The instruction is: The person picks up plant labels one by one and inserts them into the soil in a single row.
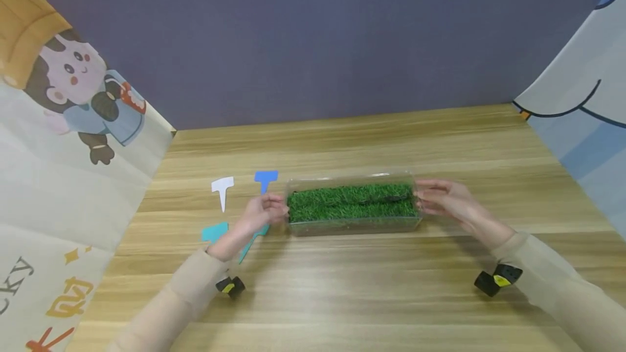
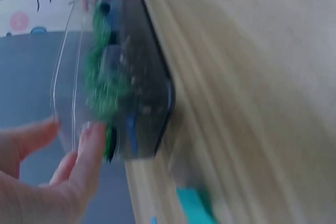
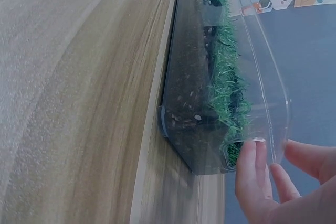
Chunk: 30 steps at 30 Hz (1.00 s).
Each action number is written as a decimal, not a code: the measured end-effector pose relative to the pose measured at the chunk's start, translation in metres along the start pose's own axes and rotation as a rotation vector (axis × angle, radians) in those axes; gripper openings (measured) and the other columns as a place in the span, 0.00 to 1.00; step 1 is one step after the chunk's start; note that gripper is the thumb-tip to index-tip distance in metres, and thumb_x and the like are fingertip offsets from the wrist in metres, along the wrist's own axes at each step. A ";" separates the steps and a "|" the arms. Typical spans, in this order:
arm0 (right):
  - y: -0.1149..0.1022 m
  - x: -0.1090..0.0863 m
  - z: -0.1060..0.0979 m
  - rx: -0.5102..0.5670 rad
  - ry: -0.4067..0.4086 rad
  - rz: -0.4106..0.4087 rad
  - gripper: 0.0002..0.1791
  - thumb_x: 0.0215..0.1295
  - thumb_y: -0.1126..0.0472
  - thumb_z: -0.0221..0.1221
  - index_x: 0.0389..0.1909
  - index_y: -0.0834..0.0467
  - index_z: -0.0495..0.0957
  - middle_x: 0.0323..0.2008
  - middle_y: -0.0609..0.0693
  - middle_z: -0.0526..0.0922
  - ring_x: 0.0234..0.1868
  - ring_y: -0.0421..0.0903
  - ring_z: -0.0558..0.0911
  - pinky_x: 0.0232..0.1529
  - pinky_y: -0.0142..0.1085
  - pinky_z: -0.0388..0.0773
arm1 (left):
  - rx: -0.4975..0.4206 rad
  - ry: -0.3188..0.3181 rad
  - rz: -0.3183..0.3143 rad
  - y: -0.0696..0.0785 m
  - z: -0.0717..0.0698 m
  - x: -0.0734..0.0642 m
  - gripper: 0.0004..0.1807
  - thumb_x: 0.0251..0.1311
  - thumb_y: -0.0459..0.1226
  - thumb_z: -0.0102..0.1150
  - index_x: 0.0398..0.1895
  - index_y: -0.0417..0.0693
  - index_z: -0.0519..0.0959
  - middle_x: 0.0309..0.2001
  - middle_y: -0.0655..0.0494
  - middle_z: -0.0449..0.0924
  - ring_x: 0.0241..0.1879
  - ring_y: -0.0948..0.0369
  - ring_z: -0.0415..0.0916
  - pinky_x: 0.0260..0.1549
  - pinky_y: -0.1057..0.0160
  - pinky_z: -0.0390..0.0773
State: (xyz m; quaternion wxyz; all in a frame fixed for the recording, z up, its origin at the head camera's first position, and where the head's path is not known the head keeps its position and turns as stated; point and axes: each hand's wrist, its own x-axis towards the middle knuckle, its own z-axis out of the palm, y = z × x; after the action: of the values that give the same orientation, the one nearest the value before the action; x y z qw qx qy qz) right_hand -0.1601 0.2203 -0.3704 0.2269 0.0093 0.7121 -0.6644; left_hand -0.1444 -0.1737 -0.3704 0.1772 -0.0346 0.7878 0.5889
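Note:
A long clear plastic box (image 1: 354,227) lies crosswise on the table, with two strips of green artificial grass (image 1: 352,211) in it. Dark, soil-like crumbs (image 3: 186,90) show through its wall below the grass in the right wrist view. At the left end my left hand (image 1: 259,213) grips the box by its upper edge, thumb and fingers at the clear wall. My right hand (image 1: 450,202) holds the opposite end the same way, its fingers (image 3: 251,174) against the outside of the wall.
Left of the box lie T-shaped plant labels: a white label (image 1: 223,189), a blue label (image 1: 265,178), a teal label (image 1: 215,231) and another teal label (image 1: 249,246), partly behind my left hand. A dark wall panel (image 1: 342,42) stands behind the wooden table (image 1: 342,292).

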 end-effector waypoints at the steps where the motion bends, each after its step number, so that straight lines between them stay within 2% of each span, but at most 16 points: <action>1: 0.000 0.000 0.000 0.003 -0.001 0.000 0.36 0.58 0.62 0.56 0.62 0.71 0.50 0.36 0.42 0.80 0.39 0.39 0.80 0.45 0.32 0.74 | 0.014 -0.032 -0.002 0.001 -0.004 0.001 0.22 0.55 0.29 0.53 0.52 0.28 0.63 0.43 0.37 0.73 0.40 0.49 0.75 0.42 0.59 0.76; 4: -0.001 -0.001 0.000 0.023 -0.006 -0.002 0.36 0.58 0.62 0.56 0.61 0.71 0.50 0.36 0.42 0.80 0.38 0.40 0.80 0.45 0.33 0.75 | 0.082 -0.120 0.011 0.004 -0.014 0.005 0.23 0.54 0.31 0.54 0.51 0.28 0.64 0.42 0.37 0.74 0.36 0.54 0.77 0.39 0.61 0.77; 7: -0.002 -0.002 0.001 0.048 -0.008 0.002 0.36 0.57 0.63 0.57 0.61 0.72 0.50 0.35 0.42 0.81 0.37 0.40 0.80 0.44 0.33 0.75 | 0.177 -0.211 0.047 0.009 -0.024 0.010 0.22 0.55 0.32 0.54 0.51 0.27 0.65 0.43 0.36 0.74 0.36 0.52 0.77 0.40 0.58 0.77; 11: -0.003 -0.002 0.001 0.057 -0.010 0.003 0.36 0.57 0.64 0.57 0.61 0.72 0.49 0.35 0.42 0.81 0.37 0.40 0.80 0.44 0.33 0.75 | 0.298 -0.293 0.098 0.016 -0.036 0.017 0.19 0.56 0.33 0.53 0.48 0.28 0.68 0.43 0.37 0.75 0.41 0.48 0.75 0.42 0.55 0.76; 15: -0.001 -0.002 0.001 0.052 -0.016 -0.001 0.36 0.58 0.63 0.56 0.61 0.72 0.49 0.35 0.42 0.81 0.38 0.40 0.80 0.44 0.32 0.75 | 0.388 -0.341 0.115 0.020 -0.048 0.025 0.18 0.58 0.33 0.50 0.49 0.29 0.68 0.46 0.37 0.73 0.44 0.47 0.73 0.44 0.55 0.74; 20: -0.001 -0.002 0.001 0.060 -0.017 -0.005 0.37 0.57 0.63 0.57 0.61 0.72 0.48 0.35 0.42 0.81 0.38 0.40 0.80 0.44 0.32 0.75 | 0.523 -0.340 0.113 0.024 -0.061 0.036 0.20 0.59 0.33 0.48 0.52 0.29 0.67 0.47 0.37 0.73 0.46 0.47 0.72 0.45 0.52 0.73; 26: -0.001 -0.001 0.001 0.053 -0.003 0.009 0.37 0.58 0.62 0.57 0.62 0.71 0.49 0.35 0.41 0.81 0.38 0.40 0.80 0.44 0.32 0.75 | 0.706 -0.334 0.203 0.027 -0.068 0.051 0.18 0.57 0.30 0.49 0.49 0.26 0.69 0.41 0.37 0.76 0.42 0.48 0.74 0.45 0.52 0.73; 30: 0.000 -0.001 0.001 0.040 -0.003 0.009 0.37 0.58 0.62 0.56 0.62 0.71 0.49 0.35 0.41 0.81 0.38 0.40 0.80 0.44 0.32 0.75 | 0.767 -0.327 0.224 0.027 -0.069 0.059 0.18 0.54 0.29 0.51 0.48 0.26 0.69 0.40 0.37 0.76 0.42 0.47 0.73 0.47 0.50 0.71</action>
State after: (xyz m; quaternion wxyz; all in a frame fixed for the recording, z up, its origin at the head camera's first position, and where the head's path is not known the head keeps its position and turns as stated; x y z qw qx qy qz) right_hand -0.1588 0.2195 -0.3705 0.2307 0.0162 0.6981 -0.6776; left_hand -0.2228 -0.2216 -0.3474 0.2348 0.2134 0.9100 0.2667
